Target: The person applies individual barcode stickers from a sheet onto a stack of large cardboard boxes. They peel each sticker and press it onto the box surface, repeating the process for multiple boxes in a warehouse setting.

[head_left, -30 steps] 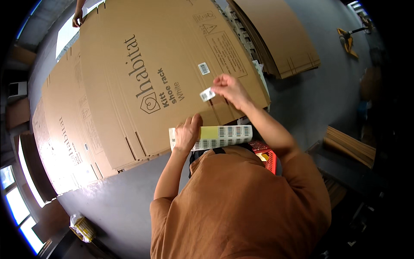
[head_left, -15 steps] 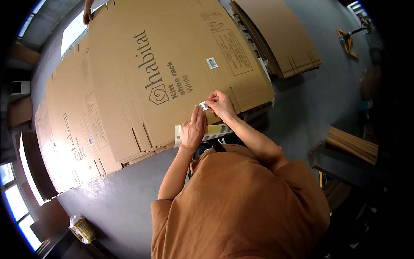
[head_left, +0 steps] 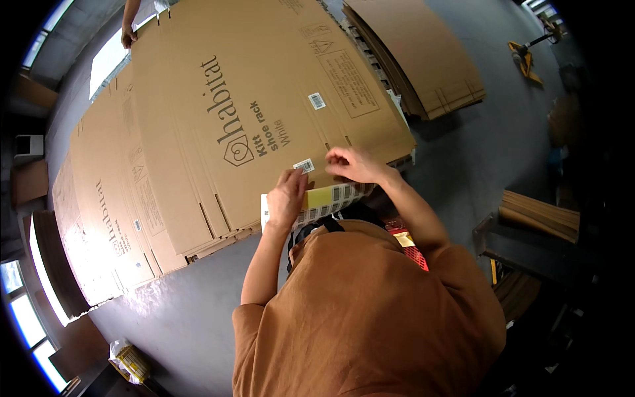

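A flat brown cardboard carton (head_left: pixel 192 152) with dark print lies on top of a stack in front of me. Near its close edge, a small white barcode sticker (head_left: pixel 303 165) lies on the cardboard. My left hand (head_left: pixel 286 200), fingers bent, grips a sheet of barcode labels (head_left: pixel 319 210) with a yellow bare strip; its fingertips are close to the sticker. Just right of the sticker is my right hand (head_left: pixel 358 165), its fingers loosely curled and apart from the thumb, with nothing visible between them. Another white barcode label (head_left: pixel 317 100) is farther up the carton.
Another person's hand (head_left: pixel 128 37) touches the carton's far left corner. A second cardboard stack (head_left: pixel 430 59) stands beyond on the right. A yellow pallet jack (head_left: pixel 526 63) is at far right, and a red perforated crate (head_left: pixel 414 251) shows beside my right arm.
My right hand has drawn away from the sticker to the right, leaving it on the carton. My left fingers have bent and pulled back slightly. More of the label sheet shows.
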The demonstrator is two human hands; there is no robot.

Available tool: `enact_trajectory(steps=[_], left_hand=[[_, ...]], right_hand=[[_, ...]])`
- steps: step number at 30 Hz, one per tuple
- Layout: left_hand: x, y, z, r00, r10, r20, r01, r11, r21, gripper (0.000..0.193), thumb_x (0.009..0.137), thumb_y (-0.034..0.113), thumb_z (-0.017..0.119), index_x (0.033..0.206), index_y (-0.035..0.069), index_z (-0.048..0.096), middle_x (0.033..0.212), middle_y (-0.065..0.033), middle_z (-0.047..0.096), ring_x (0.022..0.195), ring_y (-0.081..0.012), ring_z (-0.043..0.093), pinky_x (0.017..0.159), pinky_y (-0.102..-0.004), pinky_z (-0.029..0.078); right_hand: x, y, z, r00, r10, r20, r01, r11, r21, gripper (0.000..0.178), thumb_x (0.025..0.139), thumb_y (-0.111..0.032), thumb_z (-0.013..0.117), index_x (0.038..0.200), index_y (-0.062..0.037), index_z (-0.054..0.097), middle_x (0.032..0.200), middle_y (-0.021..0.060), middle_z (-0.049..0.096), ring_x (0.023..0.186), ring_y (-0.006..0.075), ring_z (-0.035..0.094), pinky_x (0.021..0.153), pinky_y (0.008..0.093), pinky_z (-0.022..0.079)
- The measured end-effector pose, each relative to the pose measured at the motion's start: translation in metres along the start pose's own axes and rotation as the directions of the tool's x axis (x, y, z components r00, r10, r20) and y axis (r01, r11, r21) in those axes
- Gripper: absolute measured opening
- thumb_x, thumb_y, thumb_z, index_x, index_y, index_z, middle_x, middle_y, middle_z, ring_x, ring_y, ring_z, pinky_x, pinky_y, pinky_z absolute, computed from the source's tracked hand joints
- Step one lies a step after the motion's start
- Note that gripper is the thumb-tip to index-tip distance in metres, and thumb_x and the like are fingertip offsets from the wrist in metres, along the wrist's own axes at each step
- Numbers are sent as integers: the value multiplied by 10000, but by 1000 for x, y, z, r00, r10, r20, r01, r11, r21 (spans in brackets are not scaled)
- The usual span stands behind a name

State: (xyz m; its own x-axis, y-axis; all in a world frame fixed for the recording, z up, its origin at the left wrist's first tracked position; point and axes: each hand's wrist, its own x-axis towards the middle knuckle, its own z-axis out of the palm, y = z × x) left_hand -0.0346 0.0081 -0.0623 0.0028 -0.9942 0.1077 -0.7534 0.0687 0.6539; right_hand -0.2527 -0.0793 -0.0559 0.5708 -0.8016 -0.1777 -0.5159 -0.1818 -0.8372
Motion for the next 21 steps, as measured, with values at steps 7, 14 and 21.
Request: enact_trajectory(steps=[7,14,21], left_hand=[[19,20,-38,990,71,-124,-55,991,126,141,900,173,612,813,63,627,771,-95,611,693,-291,597,659,-384,450],[32,52,-13,943,323,-78,-286,910,300,97,902,158,594,856,91,541,695,-49,597,630,-227,583,630,-340,430],[50,57,5,954,295,-48,-263,904,337,96,859,90,554,948,98,520,693,-44,602,576,-227,585,586,-331,456]], right_hand=[[-30,-57,-48,970,73,234,-46,992,-119,200,804,-166,687,916,-1,664,766,183,665,706,316,642,664,394,478],[-19,-80,-70,981,-11,195,64,960,-271,170,804,-152,684,907,-19,658,743,166,650,721,329,633,680,404,478],[-13,-56,-57,936,-337,-102,290,902,-321,132,805,-111,680,916,-61,630,861,81,586,847,310,594,766,409,481]])
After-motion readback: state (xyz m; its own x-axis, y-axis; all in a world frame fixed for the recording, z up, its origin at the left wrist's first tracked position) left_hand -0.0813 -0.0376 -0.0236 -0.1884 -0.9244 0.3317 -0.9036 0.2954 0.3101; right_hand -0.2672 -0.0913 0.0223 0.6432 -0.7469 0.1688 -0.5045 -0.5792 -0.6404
